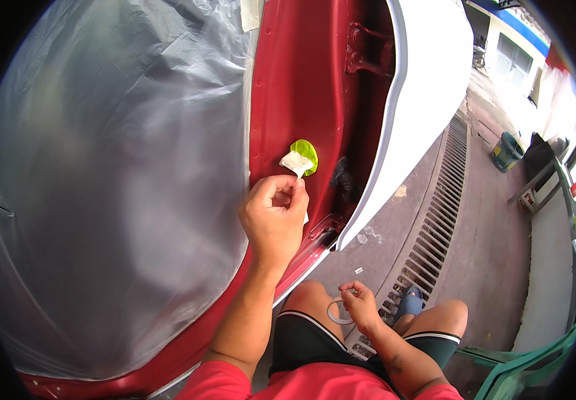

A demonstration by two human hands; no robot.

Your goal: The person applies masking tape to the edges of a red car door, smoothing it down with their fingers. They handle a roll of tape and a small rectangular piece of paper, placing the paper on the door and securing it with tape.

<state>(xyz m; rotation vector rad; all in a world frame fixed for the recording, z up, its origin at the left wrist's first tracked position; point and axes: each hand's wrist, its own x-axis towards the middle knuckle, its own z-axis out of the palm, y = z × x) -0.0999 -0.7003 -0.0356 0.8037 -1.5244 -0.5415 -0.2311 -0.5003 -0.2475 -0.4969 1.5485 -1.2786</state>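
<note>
The left hand is raised against the red car body panel, its fingers pinched together on the lower edge of a small white piece of masking tape. The tape is seen lying on the red panel, overlapping a round yellow-green patch just beside it. To the left of the hand, clear plastic sheeting is spread over the car, its edge taped along the panel. The right hand is held low above the person's knee, fingers closed around a thin roll of tape. A white door panel stands to the right, and a drain grate runs along the concrete ground.
</note>
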